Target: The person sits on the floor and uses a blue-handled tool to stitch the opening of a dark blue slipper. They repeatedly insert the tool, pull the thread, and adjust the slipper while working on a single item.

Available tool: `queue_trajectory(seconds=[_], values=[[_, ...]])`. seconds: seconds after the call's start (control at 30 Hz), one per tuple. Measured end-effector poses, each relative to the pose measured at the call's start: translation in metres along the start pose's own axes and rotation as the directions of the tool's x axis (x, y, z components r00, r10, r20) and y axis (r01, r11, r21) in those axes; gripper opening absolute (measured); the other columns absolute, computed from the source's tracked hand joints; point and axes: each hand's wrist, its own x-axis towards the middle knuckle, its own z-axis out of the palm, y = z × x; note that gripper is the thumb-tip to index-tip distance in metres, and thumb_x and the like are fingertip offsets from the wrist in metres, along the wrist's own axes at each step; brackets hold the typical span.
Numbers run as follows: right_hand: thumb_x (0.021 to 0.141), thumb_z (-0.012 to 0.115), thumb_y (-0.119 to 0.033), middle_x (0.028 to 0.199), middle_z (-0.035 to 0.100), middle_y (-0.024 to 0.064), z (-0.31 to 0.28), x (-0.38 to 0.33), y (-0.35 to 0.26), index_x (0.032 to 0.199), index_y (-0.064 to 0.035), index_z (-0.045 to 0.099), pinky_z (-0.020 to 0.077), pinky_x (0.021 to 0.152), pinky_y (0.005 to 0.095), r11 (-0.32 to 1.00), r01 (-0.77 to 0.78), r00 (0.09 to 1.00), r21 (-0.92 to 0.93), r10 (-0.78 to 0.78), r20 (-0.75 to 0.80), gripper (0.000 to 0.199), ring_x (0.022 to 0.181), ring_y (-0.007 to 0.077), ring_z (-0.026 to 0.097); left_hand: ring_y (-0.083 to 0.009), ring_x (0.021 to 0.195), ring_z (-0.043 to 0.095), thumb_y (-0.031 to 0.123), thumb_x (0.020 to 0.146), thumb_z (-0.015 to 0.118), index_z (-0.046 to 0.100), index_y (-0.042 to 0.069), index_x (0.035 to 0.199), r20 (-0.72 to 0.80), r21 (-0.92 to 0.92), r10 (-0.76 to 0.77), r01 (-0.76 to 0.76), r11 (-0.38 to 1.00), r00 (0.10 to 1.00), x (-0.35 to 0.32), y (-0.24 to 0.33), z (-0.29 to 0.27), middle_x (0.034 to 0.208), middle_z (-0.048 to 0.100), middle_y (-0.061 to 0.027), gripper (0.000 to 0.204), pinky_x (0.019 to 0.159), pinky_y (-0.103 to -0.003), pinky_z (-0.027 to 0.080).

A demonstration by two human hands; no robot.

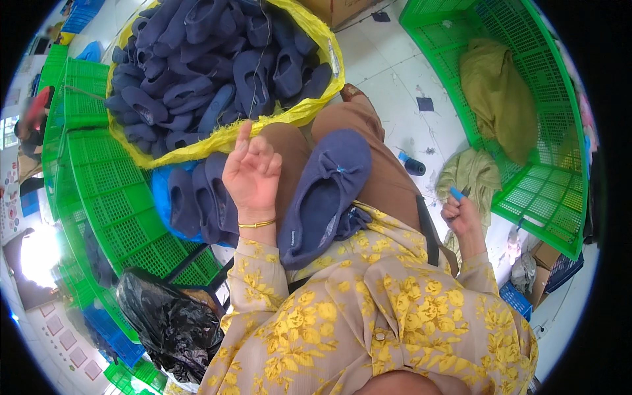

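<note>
A navy slipper (326, 197) with a small bow at its toe lies across my lap, opening upward. A bit of light blue shows at the bow, and crumpled navy cloth (352, 222) sits beside the heel. My left hand (253, 171) is raised left of the slipper, palm up, index finger stretched and the others loosely bent, with nothing visible in it. Off to the right, clear of the slipper, is my right hand (462, 214), its fingers curled together and a blue covering on one fingertip. Whatever it may pinch is too small to see.
A yellow-rimmed sack (336, 62) heaped with navy slippers stands ahead of my knees. More slippers (197, 197) line up at my left on blue plastic. Green crates (99, 191) flank me; the right crate (434, 39) holds olive cloth (497, 92). A thread spool (413, 164) lies on the floor.
</note>
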Motion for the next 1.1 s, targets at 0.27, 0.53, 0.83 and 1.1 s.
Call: queue_trajectory(seconds=[0.27, 0.53, 0.83, 1.1], values=[[0.1, 0.051, -0.018, 0.058, 0.036, -0.0063, 0.01, -0.012, 0.002, 0.101, -0.0075, 0.056, 0.0283, 0.046, 0.0231, 0.997, 0.0, 0.993, -0.08, 0.009, 0.115, 0.012, 0.046, 0.0059, 0.031, -0.0132, 0.08, 0.057, 0.003, 0.089, 0.062, 0.056, 0.001, 0.112, -0.126, 0.782, 0.31, -0.098, 0.615, 0.942, 0.003, 0.008, 0.011, 0.093, 0.059, -0.0058, 0.024, 0.075, -0.029, 0.05], [0.1, 0.049, -0.016, 0.059, 0.035, -0.0065, 0.01, -0.026, 0.012, 0.1, -0.0084, 0.056, 0.0276, 0.046, 0.0231, 0.993, -0.002, 0.996, -0.115, 0.012, 0.086, 0.01, 0.047, 0.0055, 0.031, -0.0204, 0.063, 0.055, 0.023, 0.086, 0.07, 0.064, -0.001, 0.078, 0.073, 0.992, 0.051, -0.067, -0.103, 0.996, -0.024, -0.034, 0.055, 0.073, 0.058, -0.0101, 0.025, 0.061, -0.031, 0.044], [0.096, 0.052, -0.018, 0.048, 0.024, -0.0061, -0.208, -0.018, -0.075, 0.068, -0.0167, 0.041, 0.0245, 0.036, 0.0224, 0.997, 0.069, 0.803, -0.042, -0.08, -0.591, 0.03, 0.039, 0.0073, 0.023, -0.0132, 0.071, 0.053, 0.01, 0.092, 0.063, 0.058, 0.0, 0.087, 0.171, 0.984, 0.211, -0.157, -0.082, 0.962, -0.028, -0.055, 0.048, 0.076, 0.056, -0.0069, 0.013, 0.065, -0.028, 0.044], [0.094, 0.059, -0.023, 0.058, 0.032, -0.006, -0.173, 0.008, -0.113, 0.096, -0.0164, 0.058, 0.023, 0.039, 0.0226, 0.861, 0.4, 0.73, -0.313, -0.506, -0.459, 0.008, 0.041, 0.0067, 0.026, -0.004, 0.072, 0.05, 0.012, 0.093, 0.064, 0.062, -0.001, 0.087, 0.145, 0.989, 0.134, -0.148, 0.012, 0.98, -0.028, -0.057, 0.045, 0.077, 0.056, 0.003, 0.015, 0.065, -0.021, 0.043]])
